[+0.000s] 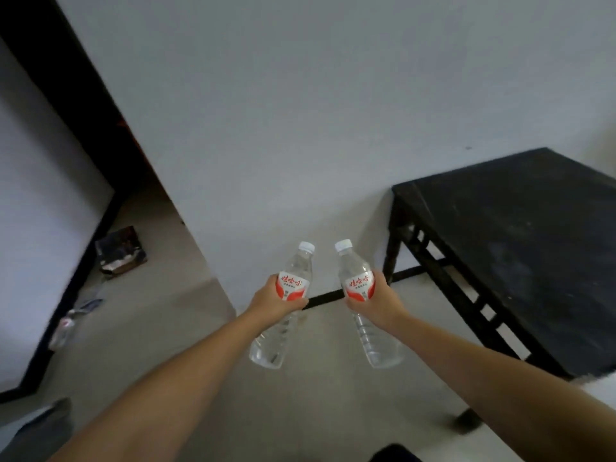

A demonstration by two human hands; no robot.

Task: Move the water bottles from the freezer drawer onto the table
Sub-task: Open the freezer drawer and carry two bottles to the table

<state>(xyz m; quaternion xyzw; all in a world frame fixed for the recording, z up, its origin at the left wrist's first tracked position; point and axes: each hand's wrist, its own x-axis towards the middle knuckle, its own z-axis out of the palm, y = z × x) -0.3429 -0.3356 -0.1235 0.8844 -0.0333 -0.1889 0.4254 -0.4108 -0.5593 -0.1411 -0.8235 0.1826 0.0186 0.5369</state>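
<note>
My left hand (271, 300) grips a clear water bottle (295, 261) with a red and white label and a white cap, held upright above the floor. A second bottle (355, 263) of the same kind is gripped around its label by my right hand (380, 303). Both bottles are side by side in the lower middle of the view, caps pointing up toward the wall. The black wooden table (520, 235) stands to the right of my right hand, and its top is bare. The freezer drawer is not in view.
A white wall (300, 111) lies straight ahead. To the left, a dark-framed opening (110, 151) leads to a floor with a cardboard box (121, 250) and scattered litter. The table's legs and lower rails (443, 285) sit close to my right hand.
</note>
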